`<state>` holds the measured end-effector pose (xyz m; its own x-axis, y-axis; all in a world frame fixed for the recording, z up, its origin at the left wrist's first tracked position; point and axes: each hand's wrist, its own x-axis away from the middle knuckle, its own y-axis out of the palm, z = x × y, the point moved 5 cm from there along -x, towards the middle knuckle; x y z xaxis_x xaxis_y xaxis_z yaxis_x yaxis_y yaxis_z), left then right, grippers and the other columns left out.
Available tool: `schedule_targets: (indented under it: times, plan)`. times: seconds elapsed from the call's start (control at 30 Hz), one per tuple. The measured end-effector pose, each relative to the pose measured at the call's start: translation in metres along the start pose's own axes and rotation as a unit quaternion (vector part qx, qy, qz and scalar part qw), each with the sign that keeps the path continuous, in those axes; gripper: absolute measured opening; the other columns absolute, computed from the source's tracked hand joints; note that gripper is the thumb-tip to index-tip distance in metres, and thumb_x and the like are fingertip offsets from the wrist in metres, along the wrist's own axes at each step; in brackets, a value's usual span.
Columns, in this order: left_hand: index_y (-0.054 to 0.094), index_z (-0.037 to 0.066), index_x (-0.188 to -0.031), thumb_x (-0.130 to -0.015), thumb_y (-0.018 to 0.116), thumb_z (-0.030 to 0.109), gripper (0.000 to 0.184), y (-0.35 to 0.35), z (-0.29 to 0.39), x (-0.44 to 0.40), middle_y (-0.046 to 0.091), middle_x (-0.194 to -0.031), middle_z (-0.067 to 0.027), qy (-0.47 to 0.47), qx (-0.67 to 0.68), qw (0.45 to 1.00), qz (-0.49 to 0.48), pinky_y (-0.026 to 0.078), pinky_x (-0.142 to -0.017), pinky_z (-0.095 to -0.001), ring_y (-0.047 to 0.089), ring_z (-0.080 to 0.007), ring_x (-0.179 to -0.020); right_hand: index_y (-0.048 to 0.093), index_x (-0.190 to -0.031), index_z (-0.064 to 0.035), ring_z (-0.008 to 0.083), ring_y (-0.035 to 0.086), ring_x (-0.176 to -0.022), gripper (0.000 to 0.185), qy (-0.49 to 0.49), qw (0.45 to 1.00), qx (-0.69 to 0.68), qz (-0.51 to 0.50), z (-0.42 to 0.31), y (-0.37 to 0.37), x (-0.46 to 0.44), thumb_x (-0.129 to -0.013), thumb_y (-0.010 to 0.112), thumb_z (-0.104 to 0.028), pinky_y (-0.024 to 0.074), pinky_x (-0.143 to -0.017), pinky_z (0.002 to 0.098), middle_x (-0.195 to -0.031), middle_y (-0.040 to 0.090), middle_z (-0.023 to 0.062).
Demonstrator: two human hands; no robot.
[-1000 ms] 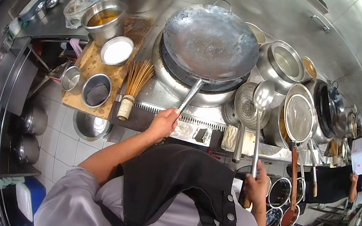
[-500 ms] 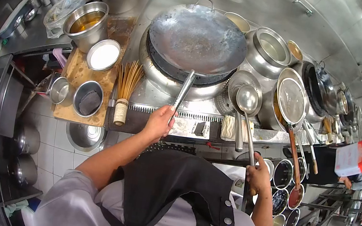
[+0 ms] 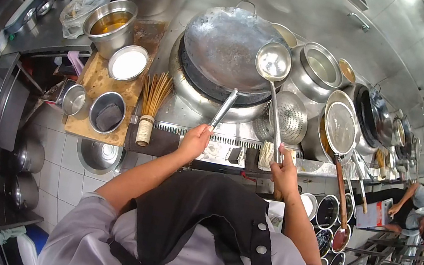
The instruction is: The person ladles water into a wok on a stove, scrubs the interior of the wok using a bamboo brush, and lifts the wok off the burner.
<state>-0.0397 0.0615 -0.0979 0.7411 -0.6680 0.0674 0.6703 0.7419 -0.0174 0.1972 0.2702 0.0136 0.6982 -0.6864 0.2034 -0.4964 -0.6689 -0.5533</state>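
Dark steel wok (image 3: 221, 46) sits over the burner (image 3: 199, 105), and the left hand (image 3: 195, 141) is closed around the wok's handle (image 3: 224, 109). The ladle (image 3: 273, 61), gripped in the right hand (image 3: 284, 175), was half a second ago over the strainer (image 3: 289, 118); now its bowl is at the wok's right edge, so both hands seem occupied at the wok. Whether ladle touches wok, I cannot tell. The strainer lies right of the wok; at front-left of the wok, a bamboo brush (image 3: 153, 96).

Scuffed, blue-grey, round metal wok (image 3: 227, 47) over the steel burner ring (image 3: 195, 101), handle toward us; shiny, long-handled silver metal ladle (image 3: 273, 64) slants forward, bowl visually overlapping the wok's right side!
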Motion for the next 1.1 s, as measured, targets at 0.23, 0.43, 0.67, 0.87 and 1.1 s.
schedule_targets:
  times: [0.23,0.43,0.67,0.87,1.1]
  plan:
    - [0.062,0.003,-0.091,-0.107,0.05,0.03,0.034,-0.002,0.014,0.01,0.048,-0.059,-0.0006,-0.037,0.006,0.999,0.024,0.037,-0.052,-0.0309,0.043,-0.0107,-0.053,0.045,-0.15,-0.0122,0.0147,0.057,-0.058,0.064,-0.065,0.995,0.069,-0.019,-0.016,-0.039,-0.045,-0.089,0.064,-0.011,0.0498,-0.058,0.0321,-0.072,0.061,0.007]
    - [0.061,0.003,-0.091,-0.107,0.049,0.032,0.035,0.005,0.032,0.021,0.048,-0.059,0.0009,-0.084,0.038,0.995,0.027,0.035,-0.05,-0.029,0.041,-0.0092,-0.052,0.046,-0.146,-0.0032,0.0097,0.052,-0.054,0.058,-0.113,0.991,0.065,-0.028,-0.078,-0.065,-0.097,-0.091,0.063,-0.004,0.0435,-0.048,0.0273,-0.071,0.056,0.0027]
    - [0.057,0.008,-0.097,-0.109,0.045,0.037,0.034,0.004,0.026,0.013,0.048,-0.062,0.0017,-0.102,0.104,0.988,0.044,0.028,-0.034,-0.0255,0.034,-0.0075,-0.039,0.04,-0.15,-0.0064,0.011,0.054,-0.053,0.06,-0.094,0.99,-0.096,-0.036,-0.058,-0.07,-0.099,-0.094,0.061,-0.004,0.0444,-0.048,0.0267,-0.071,0.058,0.0038]
    - [0.062,0.005,-0.088,-0.107,0.052,0.032,0.034,0.0,0.032,0.008,0.046,-0.059,0.0032,-0.08,0.077,0.99,0.085,0.034,-0.049,-0.0272,0.04,-0.0075,-0.053,0.041,-0.149,-0.0033,0.0129,0.054,-0.053,0.059,-0.058,0.976,-0.207,-0.045,-0.015,-0.065,-0.096,-0.094,0.061,-0.003,0.0454,-0.048,0.0286,-0.071,0.058,0.0047]
    - [0.063,0.003,-0.083,-0.105,0.055,0.033,0.037,-0.035,0.043,0.008,0.049,-0.059,0.0008,-0.023,-0.045,0.99,0.13,0.037,-0.052,-0.0299,0.044,-0.0097,-0.054,0.048,-0.146,-0.0061,0.0147,0.06,-0.056,0.06,-0.073,0.996,0.03,-0.038,-0.049,-0.095,-0.114,-0.089,0.065,-0.006,0.0494,-0.052,0.0316,-0.075,0.064,0.0083]
